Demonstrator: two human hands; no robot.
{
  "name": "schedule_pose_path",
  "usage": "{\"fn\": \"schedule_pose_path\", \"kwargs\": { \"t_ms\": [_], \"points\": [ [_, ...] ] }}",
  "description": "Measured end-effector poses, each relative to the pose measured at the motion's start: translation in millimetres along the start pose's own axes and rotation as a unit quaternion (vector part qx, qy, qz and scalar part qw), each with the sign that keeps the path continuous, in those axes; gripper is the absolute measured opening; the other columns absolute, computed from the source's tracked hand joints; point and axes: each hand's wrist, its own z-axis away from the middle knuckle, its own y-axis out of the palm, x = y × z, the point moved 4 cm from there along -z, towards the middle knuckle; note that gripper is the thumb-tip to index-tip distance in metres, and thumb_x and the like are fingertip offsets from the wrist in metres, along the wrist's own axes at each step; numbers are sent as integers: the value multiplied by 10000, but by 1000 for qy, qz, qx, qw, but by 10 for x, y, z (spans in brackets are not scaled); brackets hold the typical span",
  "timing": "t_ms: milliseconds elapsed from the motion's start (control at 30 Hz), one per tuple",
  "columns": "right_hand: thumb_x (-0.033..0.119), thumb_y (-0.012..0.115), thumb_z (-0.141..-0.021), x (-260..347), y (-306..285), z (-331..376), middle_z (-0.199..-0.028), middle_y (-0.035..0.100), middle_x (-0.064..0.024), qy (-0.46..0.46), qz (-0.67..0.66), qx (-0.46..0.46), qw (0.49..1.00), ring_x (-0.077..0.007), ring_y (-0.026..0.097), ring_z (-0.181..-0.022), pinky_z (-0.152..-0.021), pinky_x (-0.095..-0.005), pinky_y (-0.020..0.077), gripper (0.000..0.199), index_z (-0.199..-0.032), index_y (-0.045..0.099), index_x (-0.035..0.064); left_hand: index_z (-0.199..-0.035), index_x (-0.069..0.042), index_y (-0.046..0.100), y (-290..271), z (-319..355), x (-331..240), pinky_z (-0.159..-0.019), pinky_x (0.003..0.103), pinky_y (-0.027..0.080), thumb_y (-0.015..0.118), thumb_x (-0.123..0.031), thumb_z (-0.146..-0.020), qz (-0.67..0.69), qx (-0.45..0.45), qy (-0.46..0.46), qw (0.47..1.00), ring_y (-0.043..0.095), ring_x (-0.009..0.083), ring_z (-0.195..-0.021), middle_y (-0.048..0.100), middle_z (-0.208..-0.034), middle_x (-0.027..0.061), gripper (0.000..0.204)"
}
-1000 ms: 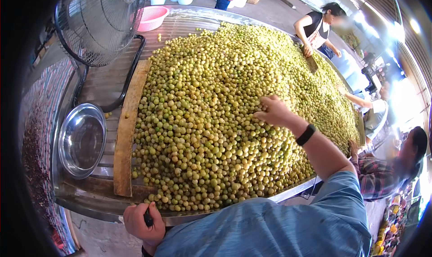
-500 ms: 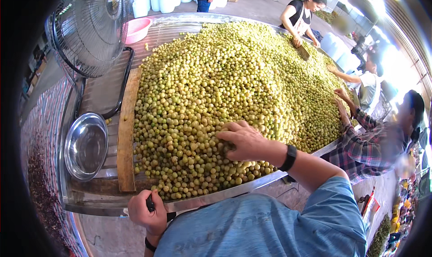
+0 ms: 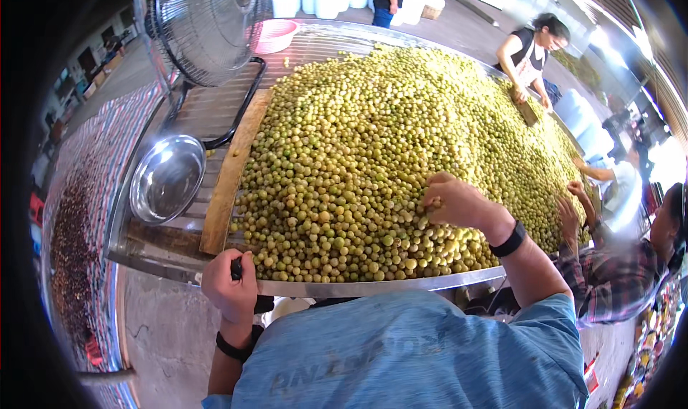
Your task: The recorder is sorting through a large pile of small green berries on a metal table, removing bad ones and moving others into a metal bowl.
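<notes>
On the heap of small green fruit (image 3: pixel 373 158), at about four o'clock, our right hand (image 3: pixel 459 201) curls its fingers closed around a few fruits. At seven o'clock our left hand (image 3: pixel 229 284) grips a dark handle (image 3: pixel 236 268) at the metal table's edge (image 3: pixel 373 287).

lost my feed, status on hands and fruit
Left hand gripping a dark handle at tray edge. Right hand closed on fruit. Nothing in the way.

huge heap of small round yellow-green fruits (image 3: pixel 387 144) piled across the metal counter (image 3: pixel 373 289), mounded highest in the middle, spilling right up to the near rim. a small dark tool (image 3: pixel 236 268) sits upright at that edge.
</notes>
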Motion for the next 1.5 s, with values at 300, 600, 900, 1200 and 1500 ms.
{"fn": "schedule_pose_path", "kwargs": {
  "t_ms": [300, 600, 900, 1200, 1500],
  "points": [
    [254, 730, -899, 614, -146, -1204, -1450, 512, -212, -69, -46, 77, 994, -332, 560, -1270, -1093, -432, 462, 652, -1452, 467, 29, -800, -70, 649, 12, 46, 27, -613, 408, 483, 771, -102, -783, -7, -1, -76, 997, 627, 317, -661, 641, -724, 103, 128],
    [349, 653, -883, 1330, 481, -1650, -1265, 567, -168, -116, 35, 66, 990, -293, 547, -1126, -953, -434, 514, 569, -1360, 577, 50, -797, -85, 653, 72, 23, 16, -628, 413, 493, 781, -117, -769, -24, -5, -87, 996, 633, 317, -678, 644, -728, 100, 135],
    [313, 713, -866, 867, 352, -919, -1438, 473, -63, -109, 89, 174, 975, -300, 423, -1280, -1067, -481, 411, 387, -1226, 677, 176, -788, -75, 641, 56, 44, 29, -641, 428, 490, 767, -92, -770, -26, 1, -97, 995, 630, 332, -695, 641, -732, 107, 128],
    [133, 639, -936, -3, -93, -1230, -1001, 615, -36, -88, 56, -114, 988, -184, 578, -961, -867, -364, 557, 87, -892, 673, 66, -788, -59, 642, 78, -4, -21, -641, 418, 492, 764, -82, -772, -20, -8, -91, 996, 632, 335, -690, 645, -730, 113, 125],
    [307, 740, -884, 282, -338, -1279, -1289, 636, -82, -140, 103, -114, 978, -230, 646, -1098, -978, -347, 538, 325, -1159, 702, 138, -784, -86, 654, 36, -5, -57, -647, 410, 504, 773, -99, -771, -46, -17, -87, 995, 637, 320, -692, 656, -736, 90, 120]
  ]
}}
